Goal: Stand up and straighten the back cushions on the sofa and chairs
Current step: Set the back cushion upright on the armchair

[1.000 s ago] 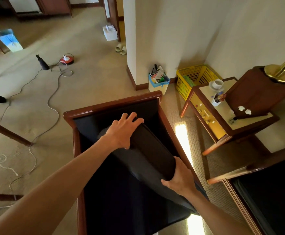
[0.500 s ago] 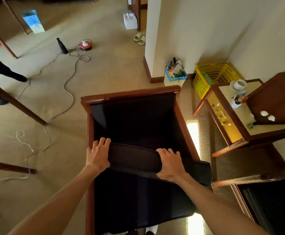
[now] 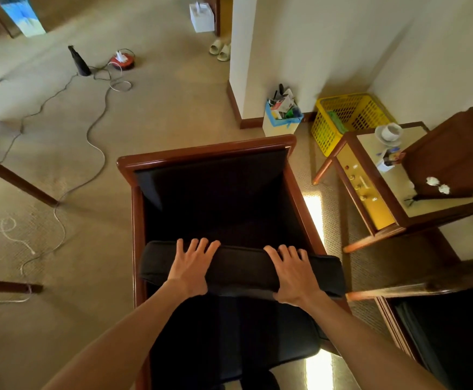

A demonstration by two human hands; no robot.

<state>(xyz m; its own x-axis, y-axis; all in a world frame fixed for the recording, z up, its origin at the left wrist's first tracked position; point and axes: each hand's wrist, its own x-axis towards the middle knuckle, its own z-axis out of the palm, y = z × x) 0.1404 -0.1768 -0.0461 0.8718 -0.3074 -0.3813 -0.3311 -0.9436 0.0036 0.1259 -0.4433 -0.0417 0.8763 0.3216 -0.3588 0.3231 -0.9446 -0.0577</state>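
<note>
A wooden-framed armchair (image 3: 207,153) with dark upholstery stands right below me. A dark back cushion (image 3: 241,266) lies crosswise over it, reaching from one armrest to the other, its right end sticking out past the right arm. My left hand (image 3: 191,270) and my right hand (image 3: 293,274) rest palm-down on the cushion's top, fingers spread forward and thumbs hooked over its near side. The dark seat cushion (image 3: 229,347) shows beneath my forearms. The chair's inner back is in deep shadow.
A second dark armchair (image 3: 426,288) sits at the lower right. A side table (image 3: 384,198) with a cup, a yellow basket (image 3: 350,114) and a full bin (image 3: 281,119) stand to the right by the wall. A cable (image 3: 97,153) snakes over the carpet on the left near wooden legs (image 3: 16,178).
The cushion swung from a diagonal tilt to lying straight across the chair. My left hand came back from its far end, and both hands now sit side by side on top.
</note>
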